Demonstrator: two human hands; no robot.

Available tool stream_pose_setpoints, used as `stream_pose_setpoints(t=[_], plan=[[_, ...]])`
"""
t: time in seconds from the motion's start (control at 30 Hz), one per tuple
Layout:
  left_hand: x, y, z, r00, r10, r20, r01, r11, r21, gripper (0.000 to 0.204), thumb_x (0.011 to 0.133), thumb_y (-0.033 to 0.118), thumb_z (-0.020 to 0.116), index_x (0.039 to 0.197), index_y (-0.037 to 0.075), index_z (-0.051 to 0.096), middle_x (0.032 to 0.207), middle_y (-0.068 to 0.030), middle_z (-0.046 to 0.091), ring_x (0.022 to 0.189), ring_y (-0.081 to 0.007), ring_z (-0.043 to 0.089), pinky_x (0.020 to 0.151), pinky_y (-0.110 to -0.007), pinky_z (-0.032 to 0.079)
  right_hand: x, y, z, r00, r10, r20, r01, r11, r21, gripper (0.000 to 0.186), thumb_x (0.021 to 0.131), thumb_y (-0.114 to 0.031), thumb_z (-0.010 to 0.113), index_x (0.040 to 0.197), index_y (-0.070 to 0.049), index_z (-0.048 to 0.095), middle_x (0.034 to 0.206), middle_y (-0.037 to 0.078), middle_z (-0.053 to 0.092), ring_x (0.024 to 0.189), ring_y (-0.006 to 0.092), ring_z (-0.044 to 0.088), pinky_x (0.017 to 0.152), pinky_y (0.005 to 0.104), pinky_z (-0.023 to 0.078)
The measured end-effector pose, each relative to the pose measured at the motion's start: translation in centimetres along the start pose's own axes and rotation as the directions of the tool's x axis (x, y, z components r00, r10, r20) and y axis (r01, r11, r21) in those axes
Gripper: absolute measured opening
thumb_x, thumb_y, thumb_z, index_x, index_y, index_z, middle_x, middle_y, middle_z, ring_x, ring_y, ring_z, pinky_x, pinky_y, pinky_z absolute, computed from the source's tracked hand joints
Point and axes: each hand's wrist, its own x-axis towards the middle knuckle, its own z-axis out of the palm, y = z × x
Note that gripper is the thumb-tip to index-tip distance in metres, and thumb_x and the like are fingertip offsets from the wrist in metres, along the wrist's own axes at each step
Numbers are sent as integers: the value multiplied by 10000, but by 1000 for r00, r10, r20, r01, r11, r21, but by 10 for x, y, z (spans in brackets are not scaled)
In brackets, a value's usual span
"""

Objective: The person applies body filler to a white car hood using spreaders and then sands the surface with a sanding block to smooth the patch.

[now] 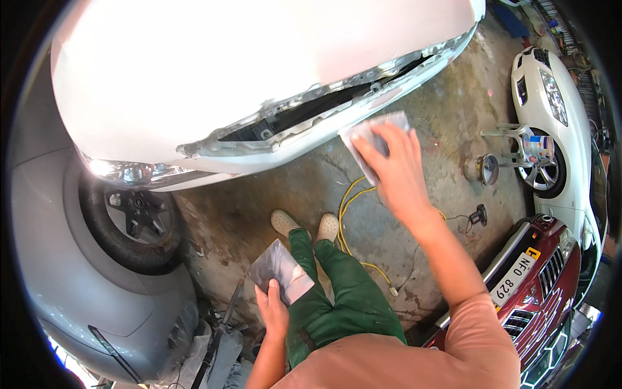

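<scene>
My right hand point(396, 170) is raised in front of the white car's bumper, fingers closed on a thin, flat grey rectangular plate point(364, 150). The plate's upper edge is blurred and lies close to the bumper point(285, 155); whether they touch I cannot tell. Low at my left thigh, my left hand point(273, 310) grips a shiny square plate point(285, 272) by its near corner, thumb on top. Its surface is smooth, with pale and dark patches. The white car's hood point(214, 71) is brightly lit, and a dark gap runs between it and the bumper.
A yellow cord point(343, 223) lies on the stained concrete floor point(253, 214) by my feet. To the right are a metal can point(487, 168), a stool point(508, 131) with a tin point(539, 148) on it, another white car point(560, 123) and a dark red car point(551, 259). A grey car point(110, 272) stands left.
</scene>
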Motion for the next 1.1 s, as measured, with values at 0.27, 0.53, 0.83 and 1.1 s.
stream_pose_setpoints(t=[0.27, 0.53, 0.83, 1.1], plan=[[47, 128, 118, 922, 33, 387, 223, 772, -596, 394, 1073, 218, 539, 1425, 66, 449, 1355, -110, 579, 1233, -242, 588, 1053, -424, 500, -63, -60, -113, 996, -73, -52, 88, 911, 402, 518, 827, -139, 760, 1326, -230, 652, 1371, 152, 533, 1327, 419, 513, 1126, 655, 340], [-12, 201, 146, 831, -5, 557, 365, 760, -538, 384, 1050, 170, 555, 1394, 32, 455, 1287, -138, 604, 1149, -230, 634, 1005, -416, 536, -93, -72, -154, 992, -114, -55, 126, 836, 534, 536, 792, -111, 819, 1300, -195, 668, 1380, 130, 520, 1337, 416, 501, 1133, 596, 390], [-7, 213, 116, 841, 478, 253, -246, 755, -608, 318, 1051, 133, 556, 1339, 7, 509, 1249, -49, 588, 1123, -112, 527, 1013, -282, 409, -91, -31, -155, 991, 110, -78, -99, 986, 133, 518, 810, -53, 723, 1302, -205, 666, 1354, 99, 543, 1310, 390, 511, 1118, 596, 367], [-1, 221, 113, 642, 749, 162, -647, 643, -409, 352, 1043, 107, 524, 1371, -20, 497, 1325, -98, 576, 1213, -167, 523, 1095, -347, 376, -34, -88, -168, 994, -92, -60, 96, 993, 75, 473, 844, -135, 668, 1298, -268, 671, 1330, 86, 554, 1301, 364, 506, 1116, 635, 338]])
